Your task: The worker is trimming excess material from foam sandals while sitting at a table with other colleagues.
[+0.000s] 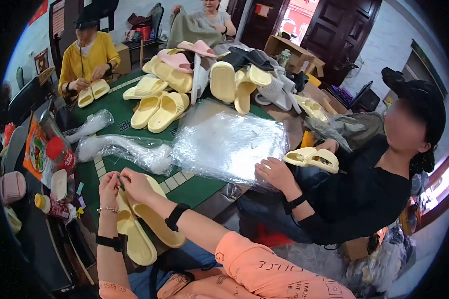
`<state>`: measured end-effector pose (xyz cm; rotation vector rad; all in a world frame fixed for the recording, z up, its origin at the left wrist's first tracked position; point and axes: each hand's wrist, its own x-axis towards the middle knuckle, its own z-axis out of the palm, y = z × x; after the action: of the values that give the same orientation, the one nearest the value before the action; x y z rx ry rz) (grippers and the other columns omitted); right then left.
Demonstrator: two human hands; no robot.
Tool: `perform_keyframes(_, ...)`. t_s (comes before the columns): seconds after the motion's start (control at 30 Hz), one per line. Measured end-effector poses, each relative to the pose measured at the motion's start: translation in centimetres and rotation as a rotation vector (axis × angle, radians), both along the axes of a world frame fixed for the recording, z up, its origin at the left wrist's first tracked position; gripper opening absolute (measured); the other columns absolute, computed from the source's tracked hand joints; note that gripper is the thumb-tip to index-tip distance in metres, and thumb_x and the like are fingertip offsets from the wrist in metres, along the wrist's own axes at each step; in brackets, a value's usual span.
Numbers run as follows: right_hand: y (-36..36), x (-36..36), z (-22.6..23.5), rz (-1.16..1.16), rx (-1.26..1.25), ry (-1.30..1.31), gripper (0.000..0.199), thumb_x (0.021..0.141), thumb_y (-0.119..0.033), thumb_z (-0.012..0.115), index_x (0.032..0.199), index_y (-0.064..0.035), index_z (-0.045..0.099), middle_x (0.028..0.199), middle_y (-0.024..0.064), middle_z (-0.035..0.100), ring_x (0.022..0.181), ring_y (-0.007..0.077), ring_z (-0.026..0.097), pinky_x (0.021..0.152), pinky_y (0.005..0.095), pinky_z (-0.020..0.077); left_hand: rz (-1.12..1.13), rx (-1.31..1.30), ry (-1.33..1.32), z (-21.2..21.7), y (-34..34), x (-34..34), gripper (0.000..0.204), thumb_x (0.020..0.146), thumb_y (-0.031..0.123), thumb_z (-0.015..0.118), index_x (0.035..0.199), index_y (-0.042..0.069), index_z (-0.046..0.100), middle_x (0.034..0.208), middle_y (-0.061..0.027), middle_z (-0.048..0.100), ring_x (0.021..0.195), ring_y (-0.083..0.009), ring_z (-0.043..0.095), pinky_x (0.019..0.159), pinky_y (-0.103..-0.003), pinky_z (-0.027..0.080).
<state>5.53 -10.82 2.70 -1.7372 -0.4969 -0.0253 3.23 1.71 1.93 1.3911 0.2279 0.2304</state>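
My left hand [109, 190] and my right hand [136, 184] meet with fingertips pinched together. What lies between the fingers is too small to make out; a tiny dark spot shows there. Just below and behind my hands is a pair of pale yellow slide slippers, a left slipper [137, 242] and a right slipper [165, 230], side by side with heels toward me. My wrists and hands partly cover their toe ends. They sit at the near edge of the green table [204, 197], over my lap.
A stack of clear plastic bags [224, 142] lies mid-table, with bundled clear wrap [134, 152] to its left. Behind is a pile of yellow, pink, grey and black slippers [222, 82]. A red-lidded jar [61, 153] stands left. Co-workers sit around; one at right holds a yellow slipper pair [312, 158].
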Motion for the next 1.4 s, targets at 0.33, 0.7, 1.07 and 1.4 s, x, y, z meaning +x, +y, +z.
perform_keyframes(0.33,-0.1,0.3,-0.2,0.007,0.040,0.007,0.012,0.079,-0.014,0.049,0.079,-0.0019,0.048,0.065,0.0118,0.053,0.057,0.0257,0.050,0.053,0.0325,0.0375,0.054,-0.059,-0.053,-0.4,-0.4,0.3,0.010,0.083,0.011,0.049,0.086,0.003,0.055,0.064,0.0019,0.049,0.042,-0.0007,0.032,0.037,-0.014,0.022)
perform_keyframes(0.7,-0.5,0.3,0.2,0.050,0.148,0.069,0.012,0.078,-0.011,0.050,0.074,-0.0005,0.049,0.058,0.0061,0.048,0.054,0.0128,0.042,0.051,0.0270,0.0351,0.102,-0.162,0.023,0.4,-0.6,-0.1,0.007,0.077,0.015,0.059,0.079,0.008,0.057,0.060,0.0031,0.053,0.044,-0.0032,0.044,0.038,-0.015,0.028)
perform_keyframes(1.07,-0.2,0.2,-0.1,0.072,0.136,0.118,0.010,0.077,-0.010,0.050,0.073,-0.0006,0.051,0.060,0.0071,0.051,0.054,0.0129,0.044,0.052,0.0265,0.0365,0.069,-0.149,0.086,0.9,-0.2,-0.3,0.009,0.075,0.016,0.061,0.074,0.008,0.057,0.058,0.0028,0.053,0.045,-0.0047,0.045,0.041,-0.017,0.031)
perform_keyframes(1.4,-0.4,0.0,0.0,0.044,0.144,0.118,0.010,0.078,-0.011,0.050,0.074,-0.0014,0.052,0.062,0.0079,0.053,0.056,0.0158,0.048,0.053,0.0276,0.0380,0.056,-0.157,0.094,0.6,-0.3,-0.3,0.011,0.075,0.015,0.060,0.074,0.004,0.059,0.059,0.0006,0.053,0.045,-0.0066,0.044,0.041,-0.020,0.031)
